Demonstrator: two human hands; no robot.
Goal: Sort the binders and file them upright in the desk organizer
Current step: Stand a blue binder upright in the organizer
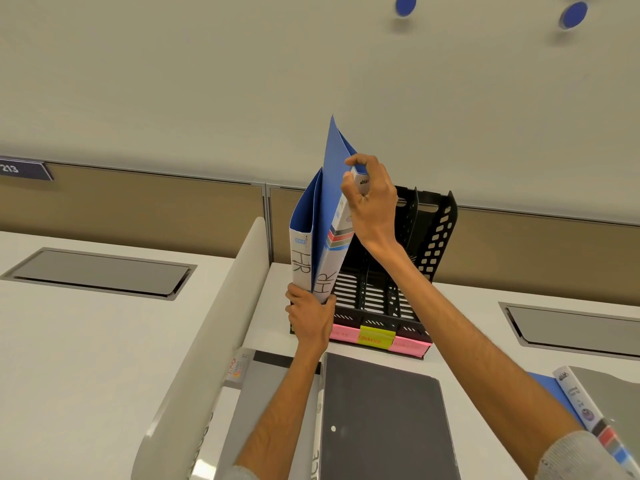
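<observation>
Blue covers, white spines: the two HR binders [317, 244] stand on end at the L end of the black desk organizer [427, 237], spines toward me, long axes running up-down. The left HR binder [300, 263] is close to upright. The right HR binder [330, 202] tilts, top leaning R over the organizer, its blue cover corner pointing up at the wall. Can't tell if either sits fully in a slot, since my hand hides the bottoms.

My left hand [310, 320] wraps the bottom ends of both, fingers on the L side, thumb on the R. My right hand [370, 202] pinches the top of the right one's spine btwn thumb and forefinger, other fingers curled.

Writing: "HR" in marker runs down each spine, w/ a small blue "SRS" badge above it on the left one. Red, grey and blue stripes cross the right spine. On the organizer's front lip are a pink note [341, 336], too faint to read, a yellow note [375, 338] reading approx "FINANCE", and a second pink note [410, 345], unreadable.

Flat on the white desk [467, 317] near me are a dark grey binder [381, 420], a lighter grey binder [263, 393] just L of it, and a white-spined binder [576, 393] at far R. A grey cable hatch [571, 327] is set in the desk at R. Another hatch [100, 271] is in the next desk, past a white divider [214, 306]. Behind is a tan partition [138, 202], w/ a pale wall [207, 81] above. On the wall are two blue discs [406, 4]. A sign [20, 168] reads "213".
</observation>
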